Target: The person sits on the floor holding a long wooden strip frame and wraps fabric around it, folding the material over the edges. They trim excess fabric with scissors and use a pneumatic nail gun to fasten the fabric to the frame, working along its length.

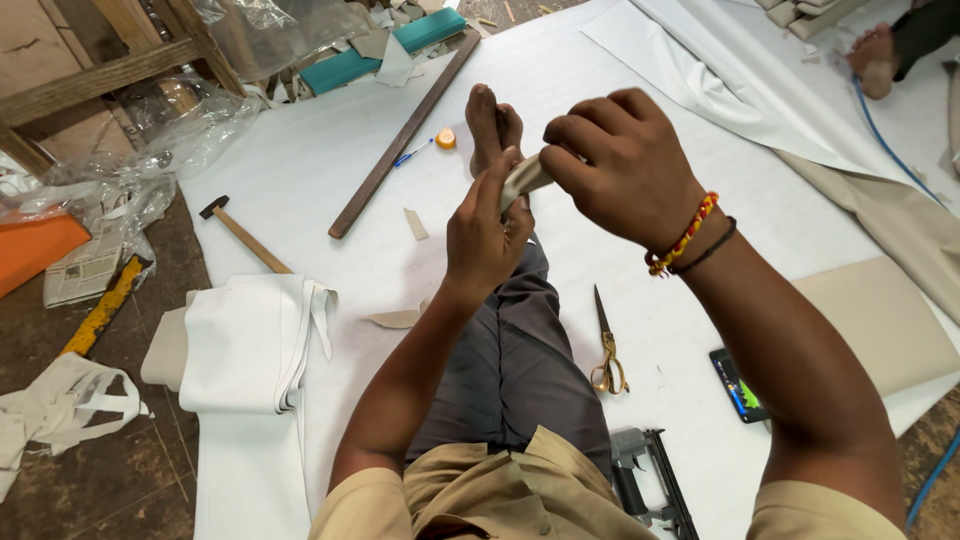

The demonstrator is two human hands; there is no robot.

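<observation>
Stapler: a grey staple gun (648, 478) lies on the white sheet (300, 160) just beside the person's right hip, nearest the camera.
Phone: a dark phone (739, 385) with a lit screen rests flat under the right forearm.
Scissors: brass-handled scissors (605, 345) lie closed beside the outstretched leg, points away.
Folded cloth: a stack of white fabric (250, 345) sits to the left of the leg, partly hanging over the sheet's edge.
Left hand: the left hand (485, 235) is closed around the lower end of a small pale strip (526, 178), thumb pressed to its side.
Right hand: the right hand (620, 165) is clenched over the strip's upper end, knuckles up, a beaded band at the wrist.
Strip: held between both hands above the leg, tilted, its middle showing in the gap between the two grips.
Hammer: a wooden-handled hammer (240, 235) lies left of the hands.
Batten: a long dark wooden batten (405, 135) runs diagonally beyond.
Small round thing: an orange round object (445, 138) sits near the foot.
Teal pieces: flat teal slabs (385, 45) lie at the sheet's far edge.
Newspaper: a folded newspaper (85, 270) on the floor at far left.
</observation>
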